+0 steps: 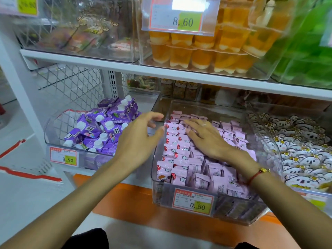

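A clear plastic bin on the lower shelf holds several small pink wrapped snack packets in rows. My right hand lies flat on top of the packets in the middle of the bin, fingers straight and pointing left. My left hand hovers at the bin's left wall, fingers spread and loosely bent, thumb by the wall, holding nothing. A red cord bracelet sits on my right wrist.
To the left, a clear bin holds purple drink cartons, tagged 9.90. To the right, a bin of white bear-print packets. The upper shelf carries orange jelly cups behind an 8.60 tag. An orange ledge runs below.
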Demonstrator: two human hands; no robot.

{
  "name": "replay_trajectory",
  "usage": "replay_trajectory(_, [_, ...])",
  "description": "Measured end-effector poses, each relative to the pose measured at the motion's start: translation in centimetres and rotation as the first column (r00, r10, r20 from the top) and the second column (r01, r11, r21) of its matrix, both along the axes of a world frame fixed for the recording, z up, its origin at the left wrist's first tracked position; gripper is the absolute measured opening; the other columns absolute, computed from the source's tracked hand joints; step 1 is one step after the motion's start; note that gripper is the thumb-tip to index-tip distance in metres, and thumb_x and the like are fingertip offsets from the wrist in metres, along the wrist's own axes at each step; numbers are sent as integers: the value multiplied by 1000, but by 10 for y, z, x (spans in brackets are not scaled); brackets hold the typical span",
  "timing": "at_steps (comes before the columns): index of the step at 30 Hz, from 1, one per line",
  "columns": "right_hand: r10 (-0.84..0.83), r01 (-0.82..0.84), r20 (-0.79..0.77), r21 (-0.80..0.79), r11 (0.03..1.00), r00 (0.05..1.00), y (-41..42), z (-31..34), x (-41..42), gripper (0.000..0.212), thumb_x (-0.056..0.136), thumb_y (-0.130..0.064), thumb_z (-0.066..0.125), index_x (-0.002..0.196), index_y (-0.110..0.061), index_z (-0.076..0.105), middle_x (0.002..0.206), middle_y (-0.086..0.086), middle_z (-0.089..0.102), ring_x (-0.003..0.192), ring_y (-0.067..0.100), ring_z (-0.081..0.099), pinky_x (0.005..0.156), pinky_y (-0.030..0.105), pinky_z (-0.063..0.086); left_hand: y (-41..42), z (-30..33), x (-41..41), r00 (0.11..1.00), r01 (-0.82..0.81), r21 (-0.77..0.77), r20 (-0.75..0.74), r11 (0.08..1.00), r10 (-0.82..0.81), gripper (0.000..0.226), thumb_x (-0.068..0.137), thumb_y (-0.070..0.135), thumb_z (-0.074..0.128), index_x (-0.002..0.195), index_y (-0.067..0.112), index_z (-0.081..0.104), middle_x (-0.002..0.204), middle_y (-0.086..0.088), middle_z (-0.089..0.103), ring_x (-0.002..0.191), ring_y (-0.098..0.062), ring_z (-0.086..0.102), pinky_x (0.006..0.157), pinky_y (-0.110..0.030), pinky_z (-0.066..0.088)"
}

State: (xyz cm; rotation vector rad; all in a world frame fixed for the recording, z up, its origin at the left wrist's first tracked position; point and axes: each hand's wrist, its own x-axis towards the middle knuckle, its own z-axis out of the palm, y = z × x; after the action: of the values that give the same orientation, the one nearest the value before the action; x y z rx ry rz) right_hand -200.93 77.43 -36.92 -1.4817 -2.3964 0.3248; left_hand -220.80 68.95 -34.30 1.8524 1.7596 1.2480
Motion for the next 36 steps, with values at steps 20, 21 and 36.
replay_trajectory(20, [35,-22,43,-273,962,998,2,10,21,53,97,-43,40,147,-29,28,159,-1,8,146,24,11,118,42,13,144,14,51,716,111,-264,-648,958,-262,19,88,26,65,102,16,72,109,-5,69,99,-21,63,92,-33,50])
replay_trajectory(21, [48,-41,13,-303,952,999,2,14,22,54,97,-41,43,147,-26,28,159,0,9,146,23,12,118,41,15,144,13,50,716,114,-245,-652,963,-251,18,89,26,64,102,16,71,110,-6,68,100,-22,62,92,-34,49])
replay_trajectory(36, [-57,-3,-400,-149,989,915,-22,42,20,75,87,-38,63,147,-19,22,152,4,27,134,18,34,104,22,34,76,27,50,868,-75,85,496,994,23,14,95,24,54,95,14,63,91,-3,68,88,-21,65,72,-31,56])
